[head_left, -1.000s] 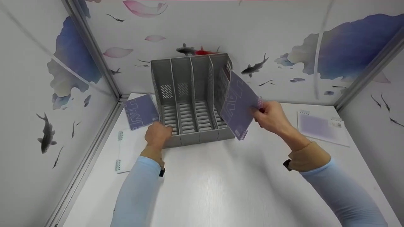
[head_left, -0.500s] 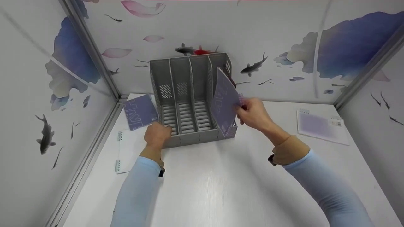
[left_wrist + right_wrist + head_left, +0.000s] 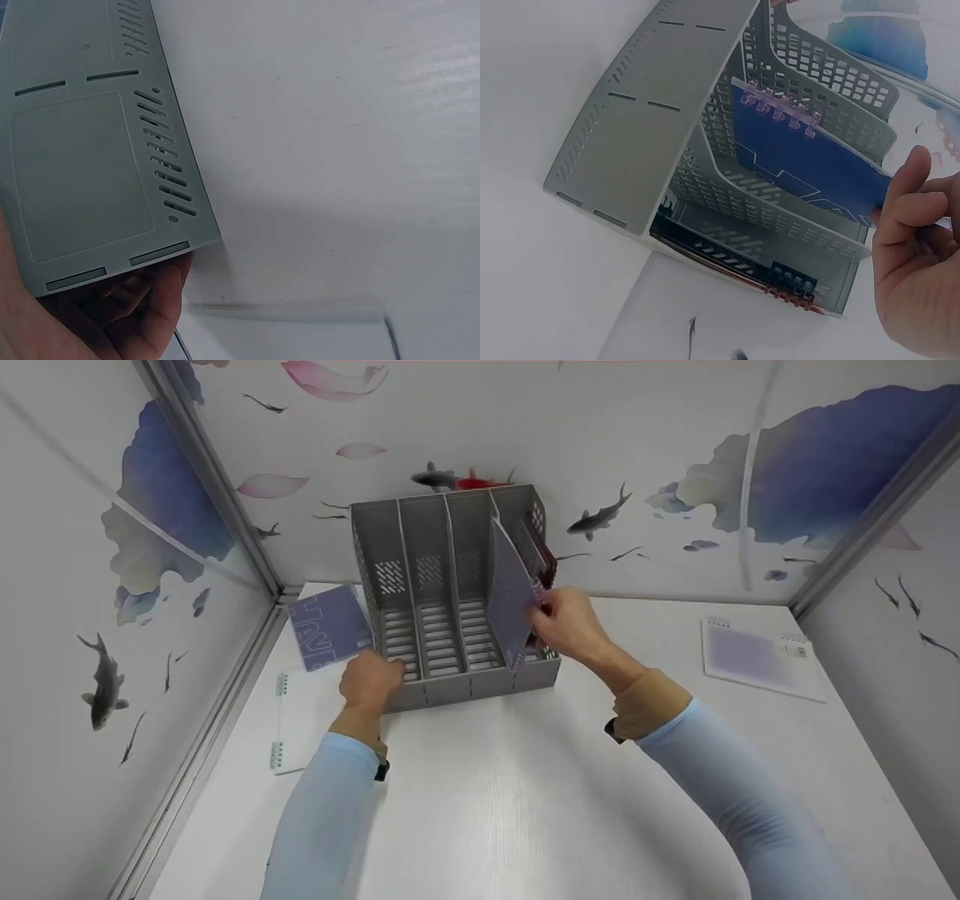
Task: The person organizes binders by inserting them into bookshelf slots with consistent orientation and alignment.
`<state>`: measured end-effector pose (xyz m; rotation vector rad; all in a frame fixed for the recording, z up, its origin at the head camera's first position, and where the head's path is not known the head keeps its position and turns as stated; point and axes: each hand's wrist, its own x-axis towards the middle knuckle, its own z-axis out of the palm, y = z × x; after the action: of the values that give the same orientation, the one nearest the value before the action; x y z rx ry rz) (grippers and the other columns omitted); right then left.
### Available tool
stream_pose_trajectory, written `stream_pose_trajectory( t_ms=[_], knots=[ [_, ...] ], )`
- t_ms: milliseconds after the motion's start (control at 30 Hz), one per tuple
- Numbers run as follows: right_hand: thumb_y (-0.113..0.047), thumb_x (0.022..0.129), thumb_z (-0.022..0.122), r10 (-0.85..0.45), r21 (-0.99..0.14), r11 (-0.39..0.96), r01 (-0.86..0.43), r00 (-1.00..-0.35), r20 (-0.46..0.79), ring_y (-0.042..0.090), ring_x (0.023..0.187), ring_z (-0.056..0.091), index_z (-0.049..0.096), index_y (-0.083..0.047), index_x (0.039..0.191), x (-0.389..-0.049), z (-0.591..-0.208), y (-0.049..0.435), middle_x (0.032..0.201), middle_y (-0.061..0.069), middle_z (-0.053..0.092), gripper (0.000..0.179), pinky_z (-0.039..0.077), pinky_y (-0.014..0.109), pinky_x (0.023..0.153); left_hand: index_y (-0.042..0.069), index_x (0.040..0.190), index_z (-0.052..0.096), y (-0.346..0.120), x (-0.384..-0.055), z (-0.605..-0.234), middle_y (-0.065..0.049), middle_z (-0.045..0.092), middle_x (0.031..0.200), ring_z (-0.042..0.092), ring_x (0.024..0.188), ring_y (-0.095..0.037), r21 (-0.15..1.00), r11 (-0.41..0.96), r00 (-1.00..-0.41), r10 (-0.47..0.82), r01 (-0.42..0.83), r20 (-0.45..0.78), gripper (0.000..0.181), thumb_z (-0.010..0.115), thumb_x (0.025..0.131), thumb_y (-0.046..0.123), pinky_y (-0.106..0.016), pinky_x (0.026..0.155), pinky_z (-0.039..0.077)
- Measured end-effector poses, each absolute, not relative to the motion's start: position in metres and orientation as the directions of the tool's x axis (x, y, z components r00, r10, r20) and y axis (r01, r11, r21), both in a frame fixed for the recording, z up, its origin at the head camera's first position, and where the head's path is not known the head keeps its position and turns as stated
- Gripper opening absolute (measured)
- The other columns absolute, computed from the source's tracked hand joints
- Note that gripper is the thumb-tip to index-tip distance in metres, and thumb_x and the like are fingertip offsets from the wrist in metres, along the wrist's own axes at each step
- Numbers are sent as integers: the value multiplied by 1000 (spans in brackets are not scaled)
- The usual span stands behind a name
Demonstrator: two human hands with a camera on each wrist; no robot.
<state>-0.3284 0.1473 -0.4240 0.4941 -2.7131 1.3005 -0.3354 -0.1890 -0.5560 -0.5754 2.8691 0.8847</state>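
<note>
A grey file rack with upright dividers stands on the table. My left hand grips its front left corner; in the left wrist view the fingers curl round the rack's end. My right hand pinches a purple spiral notebook by its coil-bound edge. The notebook stands upright, partly inside the rack. In the right wrist view, the notebook's blue-looking cover lies between two dividers, beside the rightmost compartment. Dark spiral notebooks stand in that rightmost compartment.
Left of the rack lies another purple notebook, with a white spiral notebook in front of it. A pale purple-and-white notebook lies at the table's right. Printed walls enclose the table at the back and sides.
My right hand has moved left with the purple notebook, from the rack's right front into the space between dividers. My left hand stays on the rack's corner.
</note>
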Motion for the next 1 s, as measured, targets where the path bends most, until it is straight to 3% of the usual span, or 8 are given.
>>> stream_pose_trajectory(
  t_ms=[167,367,667,800,1000],
  knots=[
    [-8,105,57,-240,-768,567,-297,-952,191,10,52,65,80,7,101,-335,-433,141,72,7,68,28,53,18,51,2,110,82,-189,-335,-555,-18,83,110,73,89,-29,520,765,-925,-330,-380,-190,44,62,102,40,-47,74,59],
    [-9,105,56,-190,-764,586,-269,-963,193,6,50,61,75,3,90,-343,-440,135,66,1,63,27,51,18,49,1,112,81,-189,-335,-551,-18,83,111,71,88,-28,524,763,-925,-327,-378,-191,43,62,102,39,-46,74,58],
    [-11,105,57,-126,-633,725,-273,-955,267,15,59,65,77,-2,86,-356,-444,119,72,9,75,29,43,21,54,2,113,80,-190,-335,-552,-19,82,113,76,95,-32,510,765,-919,-328,-393,-217,46,60,103,42,-50,79,61],
    [-10,105,58,-100,-613,754,-236,-964,247,17,62,60,68,-9,78,-359,-451,112,70,3,66,28,42,27,56,1,116,79,-190,-336,-554,-20,82,116,77,100,-34,512,763,-919,-329,-394,-217,47,60,104,42,-51,83,62],
    [-8,104,58,-82,-590,784,-192,-975,209,20,70,51,56,-14,77,-360,-467,105,74,-1,54,28,40,35,61,4,109,81,-190,-337,-556,-14,81,105,69,87,-27,513,761,-917,-327,-398,-226,43,60,104,41,-44,71,55]
  ],
)
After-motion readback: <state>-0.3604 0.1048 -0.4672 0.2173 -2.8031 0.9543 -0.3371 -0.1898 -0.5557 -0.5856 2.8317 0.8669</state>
